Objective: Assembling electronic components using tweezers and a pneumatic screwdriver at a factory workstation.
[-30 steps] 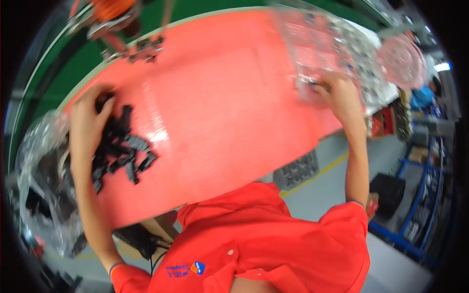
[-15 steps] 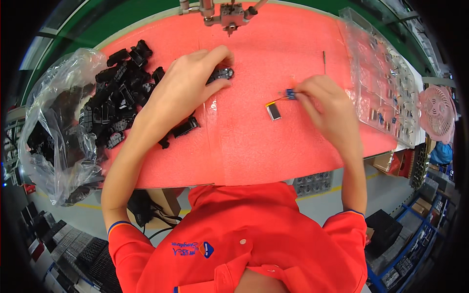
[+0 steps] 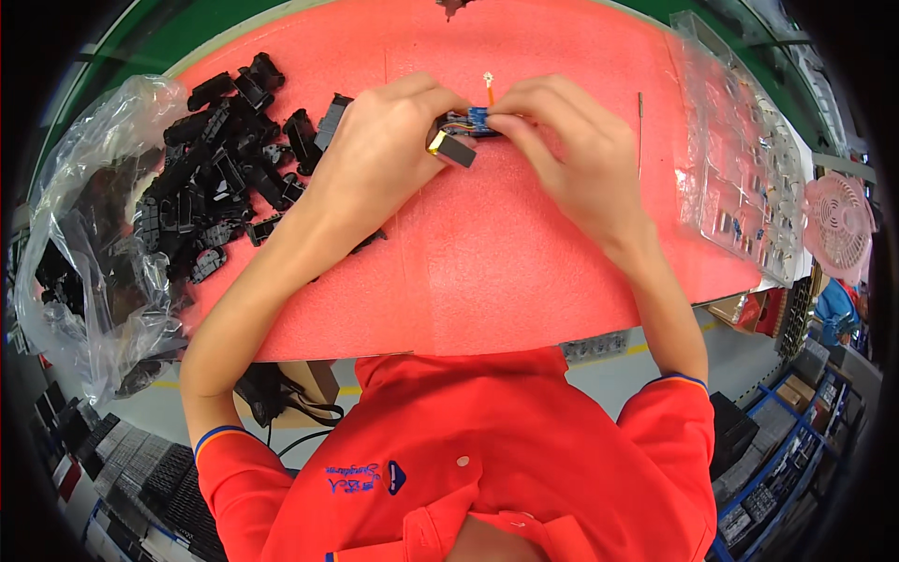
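Above the pink mat, my two hands meet at a small assembly. My left hand is closed around a black plastic housing, mostly hidden by the fingers. Between thumb and forefinger, my right hand pinches a small blue circuit board against that housing. Thin wires run from the board to a flat black-and-silver battery cell with yellow tape at one end, hanging by my left fingertips. An orange flex strip with a pale tip sticks up beyond the board.
Many black plastic housings lie piled at the left beside a clear plastic bag. A thin metal rod tool lies right of my right hand. Clear compartment trays with small parts and a pink fan stand at the right.
My right hand has moved left, bringing the circuit board and its battery to the housing in my left hand. The view has shifted, so the metal fixture at the top barely shows.
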Demonstrator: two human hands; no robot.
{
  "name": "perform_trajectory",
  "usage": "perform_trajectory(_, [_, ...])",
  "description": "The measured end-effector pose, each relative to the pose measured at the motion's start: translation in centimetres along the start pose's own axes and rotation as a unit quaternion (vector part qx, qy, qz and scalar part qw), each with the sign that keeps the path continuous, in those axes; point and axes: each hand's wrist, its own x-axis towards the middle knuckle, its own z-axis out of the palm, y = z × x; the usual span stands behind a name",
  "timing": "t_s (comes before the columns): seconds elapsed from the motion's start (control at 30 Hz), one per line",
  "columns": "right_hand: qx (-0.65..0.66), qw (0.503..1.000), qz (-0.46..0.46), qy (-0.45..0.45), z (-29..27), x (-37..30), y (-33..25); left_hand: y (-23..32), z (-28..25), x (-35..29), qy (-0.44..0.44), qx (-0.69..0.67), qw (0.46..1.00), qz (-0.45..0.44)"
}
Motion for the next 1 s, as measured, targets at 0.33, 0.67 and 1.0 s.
perform_trajectory(0.33, [-0.089,0.995,-0.039,-0.009,1.5,-0.4,-0.1,-0.5,0.2,-0.1,0.027,-0.012,0.999,0.016])
perform_trajectory(0.67, [-0.069,0.998,0.012,0.003,1.9,-1.5,-0.3,0.1,0.4,-0.2,0.024,0.015,0.999,0.021])
perform_trajectory(1.0, [-0.168,0.946,-0.097,0.261,-7.3,8.2,-0.4,-2.2,-2.5,2.1,0.042,0.061,0.997,-0.021])
